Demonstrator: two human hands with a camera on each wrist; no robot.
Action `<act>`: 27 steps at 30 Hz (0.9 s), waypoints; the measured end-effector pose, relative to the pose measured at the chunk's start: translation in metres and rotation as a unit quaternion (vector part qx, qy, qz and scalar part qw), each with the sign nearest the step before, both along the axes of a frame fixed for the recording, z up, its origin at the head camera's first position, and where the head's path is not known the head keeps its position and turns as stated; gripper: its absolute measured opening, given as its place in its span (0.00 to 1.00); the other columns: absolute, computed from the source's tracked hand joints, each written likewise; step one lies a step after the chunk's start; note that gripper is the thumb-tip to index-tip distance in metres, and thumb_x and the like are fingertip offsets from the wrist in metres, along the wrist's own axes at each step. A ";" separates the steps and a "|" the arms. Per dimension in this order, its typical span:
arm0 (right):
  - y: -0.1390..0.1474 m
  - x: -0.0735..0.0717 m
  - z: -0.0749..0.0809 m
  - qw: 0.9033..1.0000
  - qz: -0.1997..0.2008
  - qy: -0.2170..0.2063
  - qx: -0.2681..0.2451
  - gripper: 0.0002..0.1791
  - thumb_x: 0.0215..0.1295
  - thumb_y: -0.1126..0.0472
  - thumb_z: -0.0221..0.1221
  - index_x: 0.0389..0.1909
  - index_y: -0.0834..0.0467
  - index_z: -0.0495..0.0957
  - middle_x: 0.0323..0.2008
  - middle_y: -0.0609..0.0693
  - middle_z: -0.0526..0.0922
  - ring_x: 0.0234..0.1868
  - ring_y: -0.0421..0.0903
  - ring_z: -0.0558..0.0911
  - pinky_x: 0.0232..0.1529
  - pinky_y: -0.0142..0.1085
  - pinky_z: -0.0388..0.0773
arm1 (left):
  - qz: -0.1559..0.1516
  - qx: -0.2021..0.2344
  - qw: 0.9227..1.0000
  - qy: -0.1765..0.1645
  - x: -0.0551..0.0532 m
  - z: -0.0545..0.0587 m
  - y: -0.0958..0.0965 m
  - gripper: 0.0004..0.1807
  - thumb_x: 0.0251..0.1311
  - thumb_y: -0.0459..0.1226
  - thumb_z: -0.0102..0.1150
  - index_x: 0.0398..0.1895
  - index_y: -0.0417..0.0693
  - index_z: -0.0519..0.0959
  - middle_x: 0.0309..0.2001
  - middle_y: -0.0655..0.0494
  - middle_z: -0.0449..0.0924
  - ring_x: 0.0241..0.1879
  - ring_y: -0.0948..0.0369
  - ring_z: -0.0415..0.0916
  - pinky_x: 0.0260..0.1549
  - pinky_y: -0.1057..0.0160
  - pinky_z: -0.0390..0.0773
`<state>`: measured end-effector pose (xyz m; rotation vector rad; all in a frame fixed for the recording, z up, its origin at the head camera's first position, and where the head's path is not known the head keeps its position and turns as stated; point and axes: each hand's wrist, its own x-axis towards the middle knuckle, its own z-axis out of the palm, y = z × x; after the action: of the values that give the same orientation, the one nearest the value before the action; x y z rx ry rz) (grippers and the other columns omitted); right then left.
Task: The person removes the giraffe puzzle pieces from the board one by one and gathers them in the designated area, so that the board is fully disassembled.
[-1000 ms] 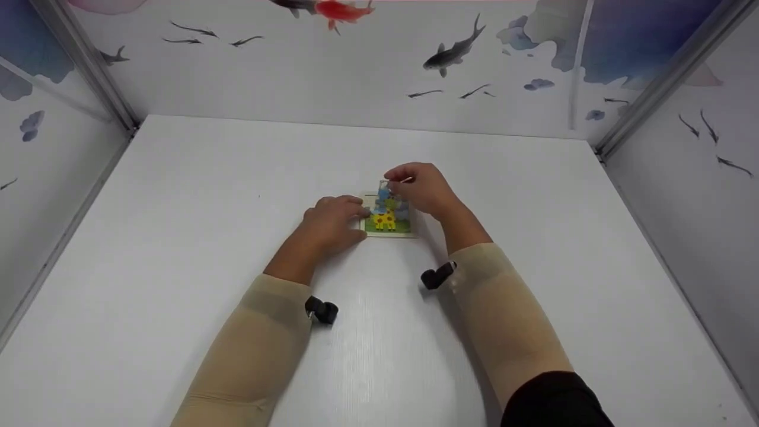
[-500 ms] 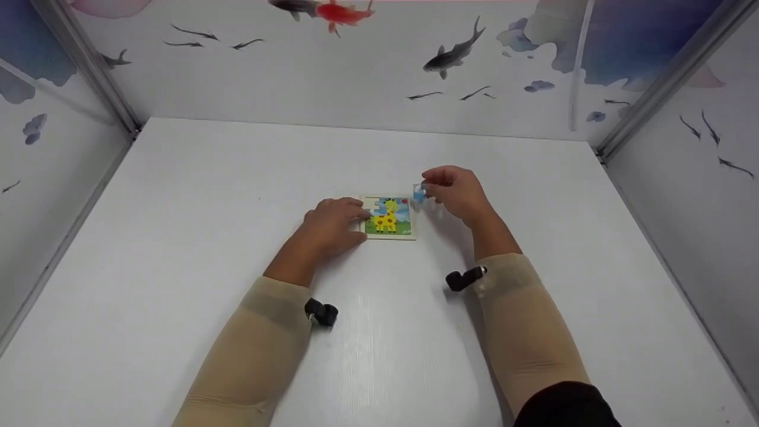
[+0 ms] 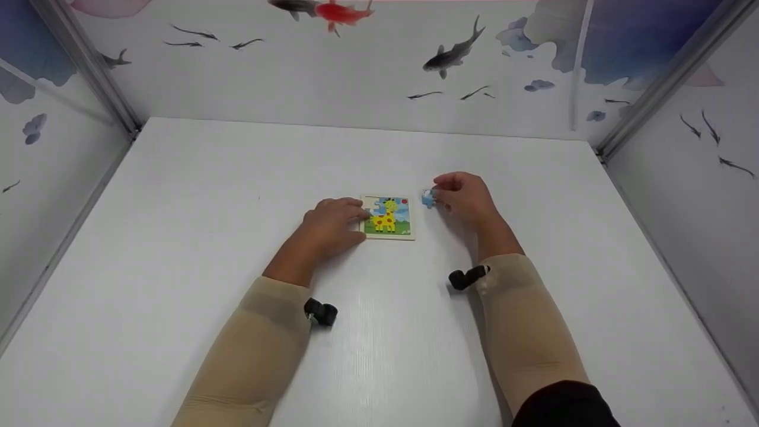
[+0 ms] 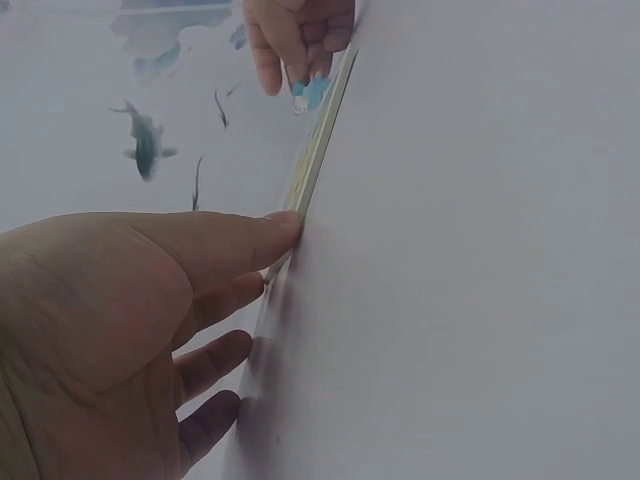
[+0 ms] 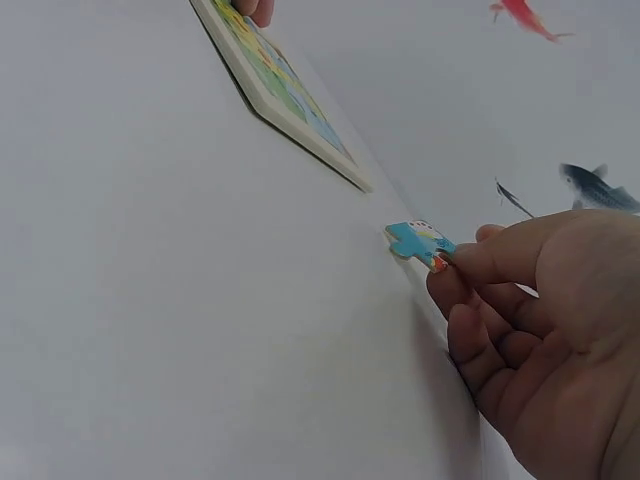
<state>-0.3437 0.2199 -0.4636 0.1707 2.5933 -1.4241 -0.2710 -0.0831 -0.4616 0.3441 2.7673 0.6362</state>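
At far left, a painted wall (image 3: 65, 172) and metal post (image 3: 89, 65) border the white tabletop (image 3: 367, 356). The left hand (image 3: 333, 224), fingers loosely extended and its wrist bearing a black camera (image 3: 321, 312), touches the giraffe puzzle board (image 3: 413, 220), covering part of its left edge; pale backing shows at the upper left. Just beyond the board's right edge, the right hand (image 3: 465, 198) pinches a blue puzzle piece (image 5: 420, 241), fingers hiding one end. Another metal post (image 3: 670, 89) stands farther right.
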 end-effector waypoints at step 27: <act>-0.052 0.007 0.019 0.996 0.087 0.003 0.032 0.19 0.75 0.56 0.66 0.64 0.49 0.83 0.57 0.47 0.86 0.59 0.47 0.83 0.62 0.43 0.84 | -0.013 -0.001 1.000 0.003 -0.003 -0.001 -0.002 0.29 0.72 0.49 0.62 0.76 0.67 0.76 0.83 0.62 0.64 0.85 0.47 0.54 0.80 0.34 0.59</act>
<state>-0.3367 0.1679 -0.4441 -0.0508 2.5882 -1.2850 -0.2741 -0.0855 -0.4630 0.3816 2.7648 0.6266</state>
